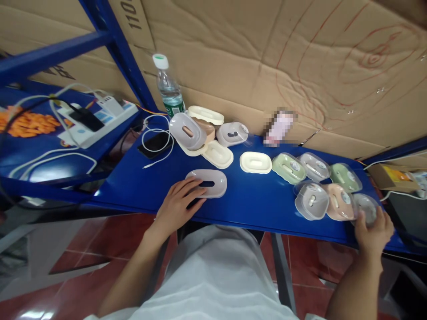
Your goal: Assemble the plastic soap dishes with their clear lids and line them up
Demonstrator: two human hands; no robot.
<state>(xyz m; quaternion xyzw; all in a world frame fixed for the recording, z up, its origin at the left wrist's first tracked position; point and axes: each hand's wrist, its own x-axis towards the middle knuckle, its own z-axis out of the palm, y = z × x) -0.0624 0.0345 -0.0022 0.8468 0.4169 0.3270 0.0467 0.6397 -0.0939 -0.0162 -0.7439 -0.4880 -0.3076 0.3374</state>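
My left hand (178,202) lies over the left end of a pale lilac oval soap dish tray (219,184) with a dark slot in its middle. Its fingers are spread and rest on the tray. At the right end of the table, my right hand (373,231) has thumb and fingers around the near side of a clear-lidded grey soap dish (367,206), which still rests among the others. Beside it sit a peach soap dish (340,202), a lilac one (312,201) and a green one (288,168), all under clear lids. A cream oval insert (255,163) lies between the groups.
Loose dish parts, including a lilac tray (187,131) and a cream piece (218,154), pile up near a water bottle (170,91). A phone (155,144) with a white cable lies left. A power strip (100,126) sits beyond. Cardboard (233,58) walls the back of the blue table (260,200).
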